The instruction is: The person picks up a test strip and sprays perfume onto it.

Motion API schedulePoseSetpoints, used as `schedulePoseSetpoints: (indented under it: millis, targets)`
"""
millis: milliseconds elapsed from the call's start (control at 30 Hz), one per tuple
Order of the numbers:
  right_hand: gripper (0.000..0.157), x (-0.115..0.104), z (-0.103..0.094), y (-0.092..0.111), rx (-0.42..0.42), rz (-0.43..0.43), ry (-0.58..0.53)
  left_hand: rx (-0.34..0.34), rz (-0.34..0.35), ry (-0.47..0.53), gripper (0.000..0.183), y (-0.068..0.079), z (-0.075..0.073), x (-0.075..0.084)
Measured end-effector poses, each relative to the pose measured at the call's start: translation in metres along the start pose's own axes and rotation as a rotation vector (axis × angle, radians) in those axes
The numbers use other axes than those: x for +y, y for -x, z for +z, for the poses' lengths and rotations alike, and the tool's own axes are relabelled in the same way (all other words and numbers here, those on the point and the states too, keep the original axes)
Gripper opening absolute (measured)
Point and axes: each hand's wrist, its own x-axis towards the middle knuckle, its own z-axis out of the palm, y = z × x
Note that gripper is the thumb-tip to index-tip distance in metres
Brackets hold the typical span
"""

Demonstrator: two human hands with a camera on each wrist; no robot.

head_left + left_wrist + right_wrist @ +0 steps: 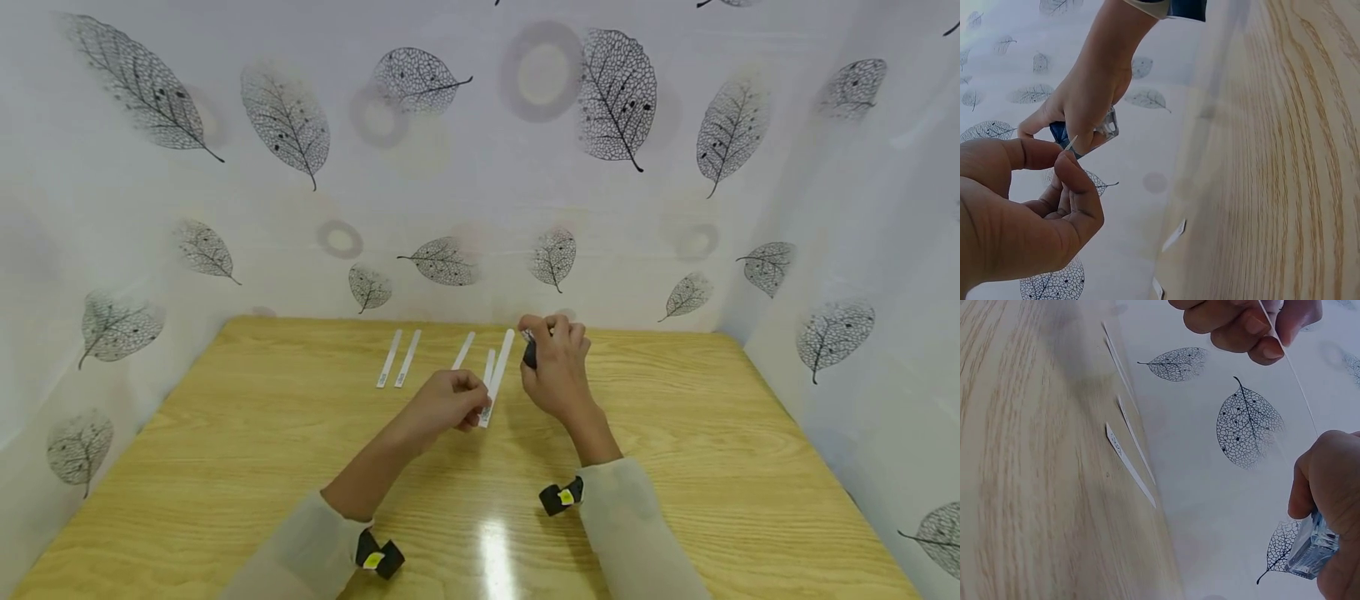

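Observation:
Between the thumb and forefinger of my left hand (444,402) is a white paper test strip (501,367), held near its printed lower end and slanting up off the table. The left wrist view catches this strip almost edge-on, as a thin line. To its right, my right hand (558,371) grips a small glass bottle (1314,549) with a dark part (530,354). Fingers cover much of the bottle. In the right wrist view the strip's far end reaches close to the right hand; whether they touch I cannot tell.
Several similar white strips lie on the wooden table (262,433), including a leftmost strip (388,358) and a strip beside it (408,358). Another strip (463,350) is partly behind the left hand. A leaf-patterned curtain (465,192) encloses the table's back and sides.

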Motion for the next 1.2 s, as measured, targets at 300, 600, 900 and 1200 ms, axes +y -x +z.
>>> schedulePoseSetpoints:
  millis: [300, 600, 900, 1200]
  targets:
    - [0.060, 0.0001, 0.0033, 0.0006, 0.013, 0.005, 0.027, 0.000, 0.004, -0.005, 0.018, 0.0006, 0.0020, 0.0005]
    - [0.059, -0.0004, 0.0035, 0.0006, 0.021, -0.003, 0.029, 0.003, 0.003, -0.002, 0.017, 0.0013, 0.0026, 0.0005]
    - [0.059, -0.0012, 0.0014, 0.0000, 0.020, 0.001, 0.015, 0.006, -0.005, -0.004, 0.017, 0.0009, 0.0028, 0.0000]
    - [0.061, -0.0011, 0.0014, -0.0004, 0.005, 0.003, 0.009, 0.003, -0.012, 0.002, 0.017, 0.0013, 0.0029, 0.0003]
